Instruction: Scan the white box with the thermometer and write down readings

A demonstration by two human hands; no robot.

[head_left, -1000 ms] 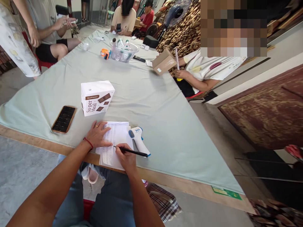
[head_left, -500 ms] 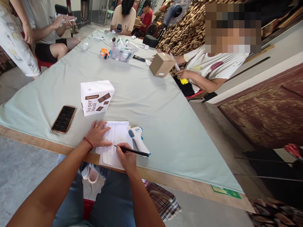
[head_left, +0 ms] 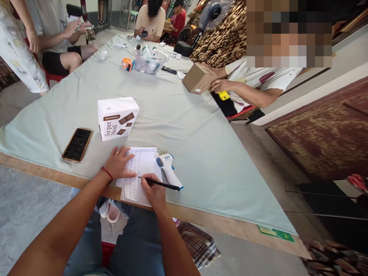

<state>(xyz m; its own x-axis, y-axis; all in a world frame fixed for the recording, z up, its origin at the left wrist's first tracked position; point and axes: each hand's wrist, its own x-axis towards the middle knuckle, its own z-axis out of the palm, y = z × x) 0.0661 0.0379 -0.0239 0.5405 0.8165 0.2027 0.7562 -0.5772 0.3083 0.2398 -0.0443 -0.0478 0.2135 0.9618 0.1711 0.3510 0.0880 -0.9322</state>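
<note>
My left hand (head_left: 119, 163) lies flat with its fingers spread on the left side of some sheets of paper (head_left: 146, 161) covered with rows of handwriting. Between the fingers of my right hand (head_left: 153, 189) is a black pen (head_left: 163, 184), its tip touching the paper near the left thumb. Just right of the sheets rests a white and blue infrared thermometer (head_left: 169, 170). Behind my left hand stands a white box (head_left: 117, 119) printed with "Super Meal". A phone (head_left: 77, 144) in an orange-edged case lies farther left.
A pale green cloth (head_left: 218, 168) covers the table. Farther back are a clear plastic basin (head_left: 151, 65) with bottles, an orange item (head_left: 127, 64) and a black remote (head_left: 169, 70). On the right, a person handles a cardboard box (head_left: 198, 78). Other people sit around the far side.
The person on the right has tilted the cardboard box and brought a hand against its side. My hands, the pen and the sheets look almost unmoved.
</note>
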